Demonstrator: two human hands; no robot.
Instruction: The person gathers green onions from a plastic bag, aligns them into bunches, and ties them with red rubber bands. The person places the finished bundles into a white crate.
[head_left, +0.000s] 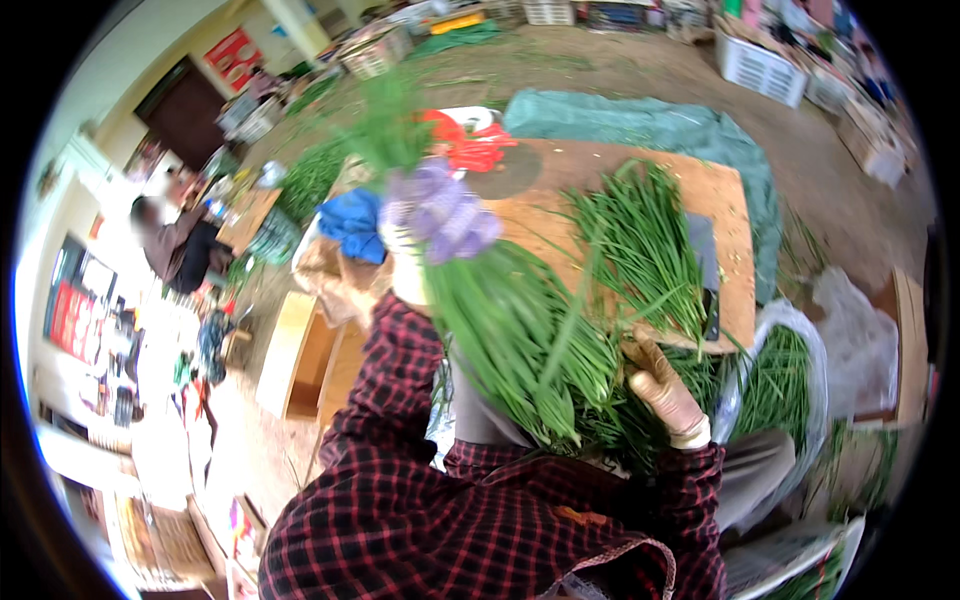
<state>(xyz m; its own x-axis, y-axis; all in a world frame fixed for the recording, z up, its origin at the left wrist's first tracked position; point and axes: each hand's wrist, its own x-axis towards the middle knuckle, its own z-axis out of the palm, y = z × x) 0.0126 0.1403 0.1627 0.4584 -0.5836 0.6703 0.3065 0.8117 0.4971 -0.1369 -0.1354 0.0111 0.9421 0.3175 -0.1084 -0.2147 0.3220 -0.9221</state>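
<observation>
My left hand, in a purple-and-white knitted glove, grips a large bunch of chives around its middle. The blurred leaf tips stick out beyond the glove, and the pale stem ends hang toward my lap. Beside those stem ends is my right hand, in a thin, stained glove, its thumb and fingers apart; I see nothing held in it. A second pile of chives lies on the wooden board. Partly under that pile is a knife with a wide blade and black handle.
Red plastic strips and a blue cloth lie by the board's left side. To the right, a clear plastic bag holds more chives. A green tarp edges the far side. A person sits at a table further left.
</observation>
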